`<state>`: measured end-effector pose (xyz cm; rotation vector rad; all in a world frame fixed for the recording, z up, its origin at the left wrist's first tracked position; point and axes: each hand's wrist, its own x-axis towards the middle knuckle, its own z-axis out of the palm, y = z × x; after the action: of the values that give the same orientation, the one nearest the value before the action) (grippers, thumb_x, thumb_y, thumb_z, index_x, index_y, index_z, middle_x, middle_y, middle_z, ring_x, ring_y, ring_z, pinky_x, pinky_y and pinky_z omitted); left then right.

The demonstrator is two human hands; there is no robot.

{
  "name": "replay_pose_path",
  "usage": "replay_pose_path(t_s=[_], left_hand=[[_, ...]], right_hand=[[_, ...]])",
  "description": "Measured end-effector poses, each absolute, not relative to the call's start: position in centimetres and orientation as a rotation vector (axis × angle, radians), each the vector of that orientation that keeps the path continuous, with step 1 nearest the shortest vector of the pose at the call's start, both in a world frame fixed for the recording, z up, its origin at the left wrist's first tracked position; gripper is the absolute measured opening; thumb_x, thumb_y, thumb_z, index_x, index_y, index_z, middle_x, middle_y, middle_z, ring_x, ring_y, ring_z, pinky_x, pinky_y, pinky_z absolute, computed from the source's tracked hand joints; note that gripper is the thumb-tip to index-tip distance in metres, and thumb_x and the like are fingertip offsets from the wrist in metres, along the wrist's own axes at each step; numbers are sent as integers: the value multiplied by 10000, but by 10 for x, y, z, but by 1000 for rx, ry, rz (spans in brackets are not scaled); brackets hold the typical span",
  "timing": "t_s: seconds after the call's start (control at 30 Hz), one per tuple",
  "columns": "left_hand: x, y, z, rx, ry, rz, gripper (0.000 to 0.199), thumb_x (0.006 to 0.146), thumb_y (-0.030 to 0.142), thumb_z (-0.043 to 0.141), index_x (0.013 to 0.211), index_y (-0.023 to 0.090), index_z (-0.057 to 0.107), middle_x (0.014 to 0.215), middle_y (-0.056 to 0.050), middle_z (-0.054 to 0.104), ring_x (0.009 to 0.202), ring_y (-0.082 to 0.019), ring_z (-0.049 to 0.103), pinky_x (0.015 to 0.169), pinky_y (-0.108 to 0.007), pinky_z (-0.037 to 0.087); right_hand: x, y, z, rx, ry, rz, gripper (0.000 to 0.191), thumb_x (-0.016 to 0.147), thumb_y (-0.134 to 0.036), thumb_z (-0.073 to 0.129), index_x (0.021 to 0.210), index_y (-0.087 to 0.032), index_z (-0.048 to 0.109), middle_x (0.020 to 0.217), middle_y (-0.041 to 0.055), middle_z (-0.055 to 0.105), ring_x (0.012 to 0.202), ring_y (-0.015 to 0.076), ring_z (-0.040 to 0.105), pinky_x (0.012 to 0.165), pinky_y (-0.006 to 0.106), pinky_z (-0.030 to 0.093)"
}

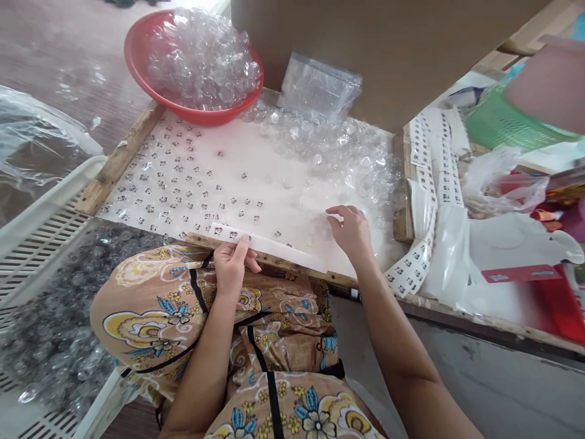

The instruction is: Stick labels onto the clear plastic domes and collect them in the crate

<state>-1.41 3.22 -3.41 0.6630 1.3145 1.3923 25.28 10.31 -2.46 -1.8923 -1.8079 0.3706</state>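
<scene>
My left hand [235, 262] pinches a white sticker strip [283, 249] along the near wooden edge of the board, thumb on top. A few small dark printed figures show at the strip's left end. Over the white board [265, 177], my right hand [350, 231] is held with thumb and forefinger apart, near some clear round pieces [315, 228]; nothing is visible between its fingers. Many dark printed figures [183, 183] are spread over the board's left half. A heap of clear round pieces [361, 158] lies at its back right.
A red basin [196, 116] heaped with clear pieces stands at the back left. Behind the board are a clear plastic box [320, 88] and a brown carton [365, 49]. Sticker strips [420, 213] lie right; a white crate [50, 213] holds more clear pieces at left.
</scene>
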Motion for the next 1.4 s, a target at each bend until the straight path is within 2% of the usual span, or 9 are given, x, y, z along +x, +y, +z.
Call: replay_pose_path(t_s=[0.23, 0.4, 0.53, 0.83, 0.93, 1.07, 1.13, 1.23, 1.4], left_hand=[[-13, 32, -31, 700, 1346, 1380, 366, 816, 413, 674, 563, 156, 612, 452, 4, 617, 299, -110, 543, 329, -202, 380], [-15, 32, -32, 704, 1281, 1395, 407, 810, 489, 677, 580, 157, 625, 460, 5, 616, 300, -117, 539, 320, -213, 383], [-16, 31, -34, 676, 1247, 1392, 495, 860, 561, 598, 564, 166, 619, 434, -2, 598, 295, -119, 535, 309, -209, 373], [-16, 31, -35, 629, 1201, 1405, 504, 874, 568, 569, 573, 167, 617, 503, -20, 647, 285, -113, 519, 291, -221, 383], [-16, 31, -36, 646, 1213, 1400, 510, 878, 559, 563, 557, 166, 613, 492, -24, 642, 283, -113, 514, 300, -224, 387], [-16, 31, -36, 638, 1230, 1399, 504, 883, 550, 553, 559, 170, 621, 454, -20, 619, 285, -116, 513, 306, -224, 380], [-15, 31, -36, 630, 1235, 1393, 506, 883, 549, 553, 552, 172, 617, 441, -20, 612, 286, -117, 514, 304, -220, 371], [-15, 30, -35, 631, 1243, 1387, 529, 885, 548, 552, 520, 169, 602, 430, -25, 603, 289, -117, 524, 310, -215, 376], [-15, 30, -34, 621, 1252, 1399, 535, 889, 537, 558, 522, 153, 617, 419, -33, 600, 292, -124, 541, 308, -206, 370]], right_hand=[[171, 86, 14, -1456, -1859, 962, 177, 880, -308, 586, 982, -201, 684, 963, 74, 730, 861, 195, 678, 768, 342, 543], [113, 83, 28, -1240, -1967, 1175, 94, 878, -217, 618, 947, -190, 676, 883, 42, 728, 798, 152, 664, 720, 274, 513], [110, 80, 24, -1253, -1994, 1112, 57, 900, -202, 602, 913, -199, 658, 817, 15, 709, 738, 138, 640, 676, 249, 478], [112, 59, 7, -1229, -2195, 559, 203, 998, -231, 453, 931, -206, 643, 951, 77, 687, 816, 164, 639, 666, 261, 468], [110, 55, 9, -1157, -2153, 554, 190, 992, -218, 457, 890, -209, 616, 1041, 100, 669, 920, 183, 632, 727, 284, 500], [122, 60, 21, -1060, -1992, 722, 123, 952, -188, 494, 861, -222, 570, 1030, 86, 640, 1012, 201, 605, 854, 355, 509], [140, 71, 26, -1138, -1787, 797, 69, 923, -214, 534, 859, -228, 554, 975, 65, 628, 958, 193, 607, 817, 352, 511], [174, 94, 23, -1393, -1515, 911, 73, 866, -274, 596, 835, -225, 552, 774, 10, 590, 722, 155, 569, 663, 308, 482], [206, 116, -1, -1688, -1575, 1207, 113, 774, -299, 629, 748, -206, 571, 626, -15, 572, 587, 134, 524, 574, 290, 421]])
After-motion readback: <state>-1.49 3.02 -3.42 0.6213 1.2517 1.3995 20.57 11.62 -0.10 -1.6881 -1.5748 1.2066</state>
